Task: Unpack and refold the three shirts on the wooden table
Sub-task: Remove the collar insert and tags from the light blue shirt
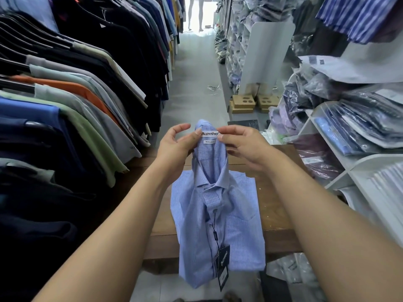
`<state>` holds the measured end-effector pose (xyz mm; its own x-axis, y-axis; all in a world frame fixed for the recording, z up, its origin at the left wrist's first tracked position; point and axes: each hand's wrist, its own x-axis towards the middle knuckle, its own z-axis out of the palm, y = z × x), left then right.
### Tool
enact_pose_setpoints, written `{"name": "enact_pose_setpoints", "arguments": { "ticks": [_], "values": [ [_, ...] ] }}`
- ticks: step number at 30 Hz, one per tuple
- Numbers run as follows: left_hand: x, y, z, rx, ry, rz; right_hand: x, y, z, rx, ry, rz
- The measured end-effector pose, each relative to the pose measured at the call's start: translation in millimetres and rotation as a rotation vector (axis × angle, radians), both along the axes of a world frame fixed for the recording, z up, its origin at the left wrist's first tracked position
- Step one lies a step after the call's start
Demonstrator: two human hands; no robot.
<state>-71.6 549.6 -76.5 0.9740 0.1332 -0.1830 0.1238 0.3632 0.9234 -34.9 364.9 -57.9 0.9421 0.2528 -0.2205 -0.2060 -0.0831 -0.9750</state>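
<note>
In the head view we see a light blue shirt (218, 214) in the middle. Its folded body lies on the wooden table (274, 205), and its lower part hangs over the near edge. The collar end is lifted up above the table, between both hands. A white label (209, 133) inside the collar faces us.

The left hand (174, 147) holds the collar just left of the label. Its thumb presses on the cloth and its fingers are curled. The index finger looks raised a little off the cloth, and we cannot tell how the other fingers lie behind the collar. The right hand (244, 144) pinches the collar just right of the label, between the thumb and the fingertips. Its other fingers are curled below, near the cloth.

A dark tag (222, 264) hangs on a black string down the front of the shirt, near the lower end.

On the left stands a long rack (76, 94) with many hanging shirts in black, green, orange and blue. On the right are white shelves (309, 125) with shirts in plastic bags (359, 125). Between them a grey floor (192, 73) runs away from us. Some cardboard boxes (243, 103) lie on it beyond the table. At the far end we see mannequin legs (195, 14) in bright light.
</note>
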Motion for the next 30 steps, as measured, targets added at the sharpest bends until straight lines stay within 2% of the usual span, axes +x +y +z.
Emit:
{"name": "enact_pose_setpoints", "arguments": {
  "ticks": [4, 14, 19, 23, 30],
  "values": [
    [-5, 3, 3, 0.04, -0.013, -0.009, -5, -1, 6, -0.01, 0.001, -0.019],
    [-19, 9, 29, 0.057, -0.072, -0.008, -16, -2, 17, 0.016, -0.164, -0.142],
    [-24, 10, 37, 0.1, -0.111, -0.029, -20, -4, 27, 0.043, -0.18, -0.126],
    [-29, 9, 37, 0.182, -0.134, -0.034, -27, -8, 35, -0.023, -0.194, -0.081],
    [-39, 4, 41, 0.246, -0.109, -0.007, -39, -9, 42, -0.021, -0.166, -0.07]
  ]
}}
